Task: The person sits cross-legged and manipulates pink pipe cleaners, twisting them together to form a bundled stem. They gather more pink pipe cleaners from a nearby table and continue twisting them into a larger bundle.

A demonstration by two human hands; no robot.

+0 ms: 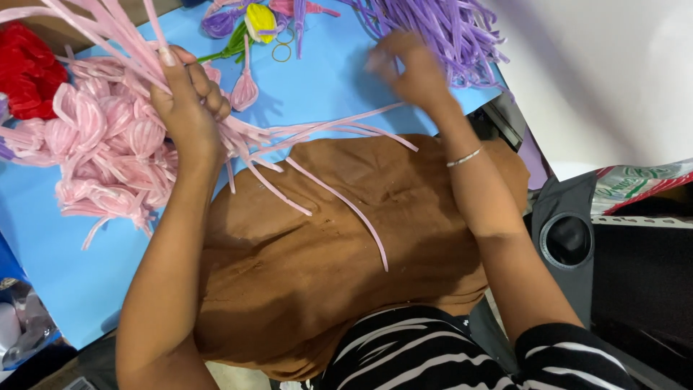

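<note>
A red, green and white printed package [639, 184] is seen at the right edge, beside a dark round-holed holder [568, 240]. The blue counter [317, 79] is strewn with pink folded petals [108, 148], a red tuft [27, 68], a purple-and-yellow flower [242, 22] and a yellow ring [281, 52]; a brown cloth [339, 253] is spread over the lap. A bundle of pink pipe cleaners [108, 32] is clamped in the left hand [188, 101] — loose ends trail across the cloth. The right hand [411, 72], blurred, is held with fingers curled against purple pipe cleaners [447, 29]; a grip cannot be told.

striped sleeves [577, 354], silver bracelet [463, 157]
</note>
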